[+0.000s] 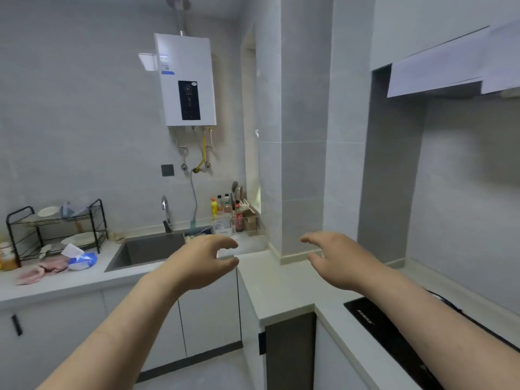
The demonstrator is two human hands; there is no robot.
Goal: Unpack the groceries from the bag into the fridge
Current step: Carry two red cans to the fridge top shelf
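Note:
Both my arms reach forward over the corner of a white kitchen counter (284,288). My left hand (202,263) hovers in front of the sink's right end, fingers loosely curved, holding nothing. My right hand (337,260) hovers over the counter corner near the tiled pillar, fingers loosely curved and empty too. Neither a grocery bag nor a fridge is in view.
A sink (152,249) with a tap (166,212) lies at the left. A black dish rack (56,229), a wipes pack (83,260) and a pink cloth (42,270) sit further left. Bottles (225,206) stand in the corner. A black hob (394,336) is at the right, a water heater (185,80) on the wall.

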